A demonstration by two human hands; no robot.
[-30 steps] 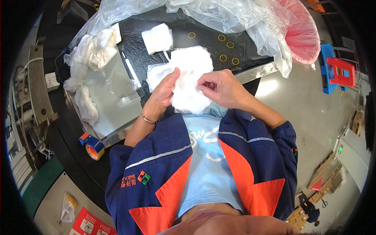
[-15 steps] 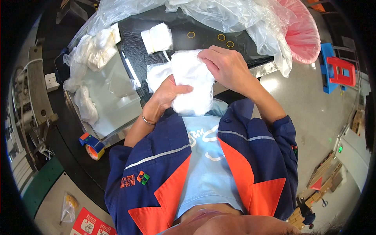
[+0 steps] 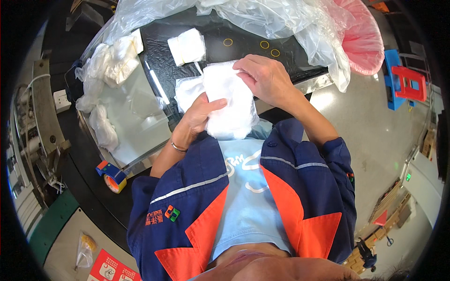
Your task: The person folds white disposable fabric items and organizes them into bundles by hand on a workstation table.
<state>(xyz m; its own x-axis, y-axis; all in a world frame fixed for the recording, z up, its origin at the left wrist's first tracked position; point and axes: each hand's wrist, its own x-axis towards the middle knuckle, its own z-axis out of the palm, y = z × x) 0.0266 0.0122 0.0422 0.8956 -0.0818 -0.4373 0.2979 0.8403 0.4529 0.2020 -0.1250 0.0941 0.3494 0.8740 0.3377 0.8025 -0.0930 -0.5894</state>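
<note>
Close to my chest, a folded stack of thin white plastic bags (image 3: 229, 110) is held between both hands. My left hand (image 3: 200, 114) is closed on its left side, thumb flat on top and the other fingers hidden beneath. With curled fingers, my right hand (image 3: 266, 78) pinches the top right corner; the exact layers between the fingertips cannot be made out. Partly under the stack lies another white bag bundle (image 3: 188, 92) on the dark table. Farther off sits a squarish bundle of white bags (image 3: 187, 47). Three yellow rubber bands (image 3: 228, 42) lie loose beyond my right hand.
Banded bag bundles (image 3: 121, 63) and a bunched clear bag (image 3: 104, 129) lie along the table's left. A blue tape dispenser (image 3: 111, 175) stands below them. Clear plastic sheeting (image 3: 262, 18) drapes over the far edge, beside a pink-lined bin (image 3: 361, 40). Blue and red stools (image 3: 408, 83) stand right.
Both hands keep their hold on the bag stack. My right hand has shifted very slightly left, and the stack's top edge has slid a little with it.
</note>
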